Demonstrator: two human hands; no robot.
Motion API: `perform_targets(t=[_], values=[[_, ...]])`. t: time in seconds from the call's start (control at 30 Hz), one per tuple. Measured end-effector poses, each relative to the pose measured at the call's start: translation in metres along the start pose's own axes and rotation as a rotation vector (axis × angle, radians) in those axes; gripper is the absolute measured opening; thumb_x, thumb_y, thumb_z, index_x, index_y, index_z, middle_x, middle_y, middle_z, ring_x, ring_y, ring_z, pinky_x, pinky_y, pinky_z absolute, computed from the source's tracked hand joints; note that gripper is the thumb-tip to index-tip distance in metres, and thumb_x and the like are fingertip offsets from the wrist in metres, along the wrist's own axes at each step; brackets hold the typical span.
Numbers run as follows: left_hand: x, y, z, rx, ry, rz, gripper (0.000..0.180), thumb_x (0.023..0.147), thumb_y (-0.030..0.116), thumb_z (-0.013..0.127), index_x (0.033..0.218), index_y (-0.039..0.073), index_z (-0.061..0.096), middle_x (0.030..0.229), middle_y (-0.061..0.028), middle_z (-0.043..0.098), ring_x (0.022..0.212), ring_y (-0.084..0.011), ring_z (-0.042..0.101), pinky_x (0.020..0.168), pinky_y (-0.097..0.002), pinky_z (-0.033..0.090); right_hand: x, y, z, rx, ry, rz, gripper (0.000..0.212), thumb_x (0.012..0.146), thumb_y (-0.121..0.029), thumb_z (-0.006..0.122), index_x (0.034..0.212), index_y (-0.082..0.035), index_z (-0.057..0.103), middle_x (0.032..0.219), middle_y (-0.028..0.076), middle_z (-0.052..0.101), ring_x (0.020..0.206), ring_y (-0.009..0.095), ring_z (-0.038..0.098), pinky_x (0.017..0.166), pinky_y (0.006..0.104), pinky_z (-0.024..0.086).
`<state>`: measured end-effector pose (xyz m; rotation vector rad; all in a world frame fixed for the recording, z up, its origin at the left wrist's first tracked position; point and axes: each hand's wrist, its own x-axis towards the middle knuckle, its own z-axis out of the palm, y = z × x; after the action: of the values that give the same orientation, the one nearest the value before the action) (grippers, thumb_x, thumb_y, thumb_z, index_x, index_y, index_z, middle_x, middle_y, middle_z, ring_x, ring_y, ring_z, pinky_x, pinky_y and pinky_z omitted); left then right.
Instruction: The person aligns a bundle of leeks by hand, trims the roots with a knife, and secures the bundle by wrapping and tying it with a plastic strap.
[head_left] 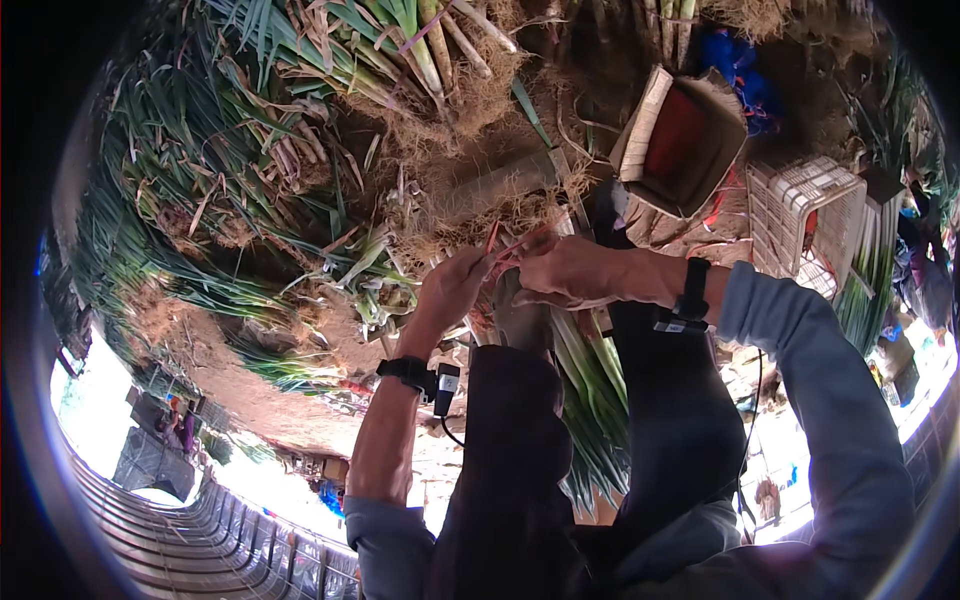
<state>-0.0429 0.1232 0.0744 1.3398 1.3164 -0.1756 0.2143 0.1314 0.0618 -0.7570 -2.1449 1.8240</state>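
Observation:
A thin reddish-pink strip, apparently a tie (508, 248), stretches between my two hands. My left hand (455, 285) is closed in a pinch on one part of it. My right hand (572, 270) has its fingers curled round the other side, the palm turned away from view. Just beneath the hands lies a bundle of leeks (588, 385), its long green leaves running back between my legs. The bundle's root end is partly hidden by my hands and by a mass of pale, stringy roots (500, 225).
Large heaps of leeks (175, 165) cover the far left and spill along the left side. A cut-open carton (640, 130) stands ahead on the right, beside a white plastic crate (790, 230). A wooden board (505, 185) lies just beyond the hands.

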Motion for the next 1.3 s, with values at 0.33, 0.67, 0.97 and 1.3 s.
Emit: perform_targets(t=[0.33,0.67,0.97,1.3], values=[[0.006,-0.015,0.002,-0.010,0.016,-0.049,0.028,0.103,0.034,0.057,0.104,0.009,0.068,0.093,-0.0139,0.070,0.084,-0.0367,0.069,0.072,-0.0434,0.055,-0.001,0.023,0.004,-0.076,-0.054,0.052,0.038,0.097,-0.039,0.065,0.079,-0.006,0.057,0.075,0.015,0.066,0.071,0.039,0.067,0.057,0.0464,0.053],[0.013,-0.014,0.003,0.136,0.124,0.127,0.025,0.102,0.031,0.059,0.104,0.008,0.067,0.090,-0.0145,0.069,0.083,-0.0381,0.068,0.069,-0.0443,0.055,-0.003,0.025,-0.020,-0.022,-0.028,0.163,0.041,0.100,-0.043,0.062,0.084,-0.005,0.064,0.078,0.016,0.067,0.072,0.036,0.068,0.061,0.0456,0.055],[0.006,0.003,-0.004,0.040,0.369,0.140,0.028,0.100,0.027,0.062,0.087,0.002,0.059,0.074,-0.0168,0.058,0.068,-0.0341,0.064,0.060,-0.0449,0.047,0.006,-0.049,0.029,0.115,0.066,0.195,0.040,0.101,-0.038,0.059,0.087,-0.001,0.061,0.076,0.019,0.064,0.072,0.040,0.066,0.066,0.0493,0.053],[0.000,-0.012,0.001,-0.449,0.209,-0.431,0.024,0.097,0.023,0.065,0.088,0.001,0.070,0.062,-0.0106,0.058,0.055,-0.0244,0.059,0.054,-0.0374,0.045,0.044,-0.043,0.030,0.256,0.098,0.090,0.040,0.101,-0.038,0.061,0.082,-0.002,0.062,0.075,0.019,0.063,0.064,0.039,0.062,0.062,0.0480,0.050]])
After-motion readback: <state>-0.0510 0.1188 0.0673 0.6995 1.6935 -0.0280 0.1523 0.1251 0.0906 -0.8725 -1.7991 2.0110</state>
